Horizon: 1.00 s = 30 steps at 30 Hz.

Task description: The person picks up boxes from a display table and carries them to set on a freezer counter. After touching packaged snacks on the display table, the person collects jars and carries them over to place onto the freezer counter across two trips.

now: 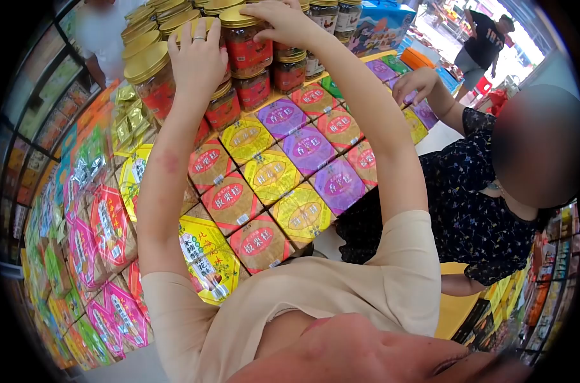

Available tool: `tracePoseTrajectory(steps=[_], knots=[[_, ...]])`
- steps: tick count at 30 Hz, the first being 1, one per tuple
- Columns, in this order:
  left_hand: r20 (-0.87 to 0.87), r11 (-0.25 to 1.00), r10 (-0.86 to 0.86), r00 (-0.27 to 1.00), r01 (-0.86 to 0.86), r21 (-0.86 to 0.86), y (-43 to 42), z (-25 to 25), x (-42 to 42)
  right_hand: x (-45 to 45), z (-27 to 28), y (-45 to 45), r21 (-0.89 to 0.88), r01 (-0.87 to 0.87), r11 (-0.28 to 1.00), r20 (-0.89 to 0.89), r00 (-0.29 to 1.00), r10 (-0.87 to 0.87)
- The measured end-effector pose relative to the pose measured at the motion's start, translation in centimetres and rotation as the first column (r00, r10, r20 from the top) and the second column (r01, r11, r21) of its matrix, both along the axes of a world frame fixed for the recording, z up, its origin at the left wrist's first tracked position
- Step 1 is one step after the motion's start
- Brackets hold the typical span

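Reaches to top center, curling fingers of left hand [202, 64] and right hand [285, 24] over lids [234, 20] of jars [246, 56] already stacked; cannot tell whether gripping, or what remains.

“板栗糕” on brown-red boxes [228, 196], “香芋糕” on purple boxes [309, 148], “木糖醇” on a yellow package [204, 262].

An orange display surface [278, 97] carries close rows of purple, yellow and brown boxes [308, 149], with gold-lidded jars [246, 53] stacked just beyond them
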<state>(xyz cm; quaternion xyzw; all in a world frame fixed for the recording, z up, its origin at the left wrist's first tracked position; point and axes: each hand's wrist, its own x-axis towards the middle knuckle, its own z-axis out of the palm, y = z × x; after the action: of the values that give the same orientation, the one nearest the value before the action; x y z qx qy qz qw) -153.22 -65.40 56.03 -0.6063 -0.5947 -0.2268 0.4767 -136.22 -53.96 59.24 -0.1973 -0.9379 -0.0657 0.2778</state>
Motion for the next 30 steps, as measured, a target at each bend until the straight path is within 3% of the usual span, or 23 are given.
tracePoseTrajectory(steps=[3, 5, 7, 11, 14, 16, 20, 21, 23, 25, 26, 28, 29, 30], knots=[[0.027, 0.997, 0.026, 0.999, -0.025, -0.071, 0.2, -0.1, 0.1, 0.2, -0.8, 0.7, 0.025, -0.02, 0.999, 0.002, 1.0, 0.02], [0.033, 0.99, 0.088, 0.996, -0.084, -0.115, -0.1, 0.0, 0.3, 0.0, -1.4, 0.4, 0.303, -0.04, 0.952, -0.23, 0.966, 0.114], [0.049, 0.98, 0.109, 0.993, -0.099, -0.17, -0.2, 0.4, 0.5, -0.3, -1.6, 0.7, 0.178, 0.045, 0.983, -0.092, 0.995, -0.028], [0.042, 0.997, -0.038, 0.998, 0.035, 0.069, 0.2, 0.4, 0.6, -1.2, -2.2, 0.0, 0.266, 0.045, 0.963, -0.231, 0.973, 0.018], [0.029, 0.993, -0.086, 0.996, 0.083, 0.082, -0.5, 0.5, 0.9, -1.6, -2.8, -0.5, 0.331, 0.08, 0.94, -0.344, 0.938, 0.041], [0.013, 0.989, -0.118, 0.993, 0.116, 0.09, -0.7, 0.3, 1.2, -1.9, -2.8, -0.3, 0.473, 0.157, 0.867, -0.463, 0.881, 0.093], [-0.007, 1.0, 0.017, 1.0, -0.017, 0.026, -1.7, 0.2, 0.1, -0.8, -1.7, -0.4, 0.462, 0.138, 0.876, -0.553, 0.817, 0.163], [-0.008, 0.999, 0.03, 1.0, -0.03, 0.013, -1.9, 0.2, 0.0, -0.1, -1.4, -0.3, 0.317, 0.062, 0.946, -0.48, 0.871, 0.104], [-0.014, 0.998, 0.049, 0.999, -0.049, 0.036, -2.6, 0.1, 0.2, 1.6, 0.4, -3.7, 0.049, 0.008, 0.999, -0.537, 0.843, 0.02], [-0.027, 0.998, -0.057, 0.998, 0.058, 0.023, -3.5, 0.2, 0.5, 1.7, 0.5, -2.8, 0.198, 0.022, 0.98, -0.557, 0.825, 0.094], [-0.036, 0.982, -0.181, 0.983, 0.183, 0.047, -4.0, -0.1, 0.8, 1.4, 0.7, -2.5, 0.206, -0.005, 0.979, -0.559, 0.82, 0.122], [-0.004, 0.949, -0.315, 0.949, 0.315, 0.026, -5.1, -1.0, 1.6, 1.1, 1.1, -2.3, 0.018, -0.003, 1.0, -0.429, 0.903, 0.01], [0.003, 0.935, -0.355, 0.935, 0.355, 0.014, -5.6, -1.6, 2.0, 0.8, 1.2, -2.4, 0.027, -0.024, 0.999, -0.431, 0.902, 0.033], [0.021, 0.919, -0.394, 0.919, 0.394, 0.003, -5.9, -2.2, 2.2, 0.5, 1.1, -2.6, 0.159, -0.03, 0.987, -0.374, 0.923, 0.088]])
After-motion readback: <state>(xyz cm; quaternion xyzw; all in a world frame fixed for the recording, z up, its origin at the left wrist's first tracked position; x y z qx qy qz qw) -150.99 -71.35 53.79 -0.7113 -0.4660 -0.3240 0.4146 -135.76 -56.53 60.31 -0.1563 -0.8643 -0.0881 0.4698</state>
